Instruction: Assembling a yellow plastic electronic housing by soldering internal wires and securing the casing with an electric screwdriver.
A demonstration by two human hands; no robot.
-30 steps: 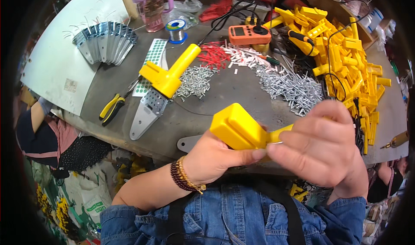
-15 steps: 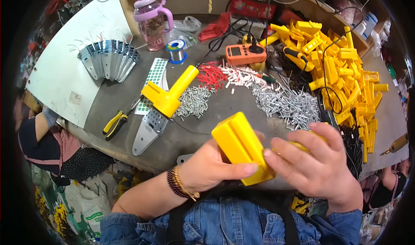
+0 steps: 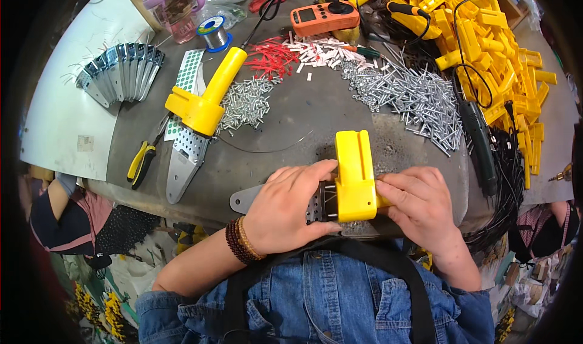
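Close to the bench's near edge, my left hand (image 3: pixel 282 204) closes around a grey metal plate (image 3: pixel 242 200) with punched holes, its rounded end sticking out to the left. The plate's other end meets a yellow plastic housing (image 3: pixel 355 177), with dark metal parts showing at the joint. From the right, my right hand (image 3: pixel 422 207) pinches the housing's yellow handle, mostly hidden by the fingers. Further left lies a similar yellow-handled tool (image 3: pixel 197 119) with a pointed perforated metal plate. Beside it are yellow-and-black pliers (image 3: pixel 142 163).
Small silver screws (image 3: pixel 246 104), red sleeves (image 3: pixel 270 57), white sleeves (image 3: pixel 331 52) and longer screws (image 3: pixel 425 110) lie in heaps. Yellow plastic parts (image 3: pixel 486 52) pile up right, near a dark corded tool (image 3: pixel 478 143). Behind stand an orange meter (image 3: pixel 325 18), solder spool (image 3: pixel 214 35) and jug (image 3: pixel 173 7).
The yellow housing has turned more upright and been brought to the metal plate at the near edge. My left hand has shifted from the housing to the plate. The view has shifted.
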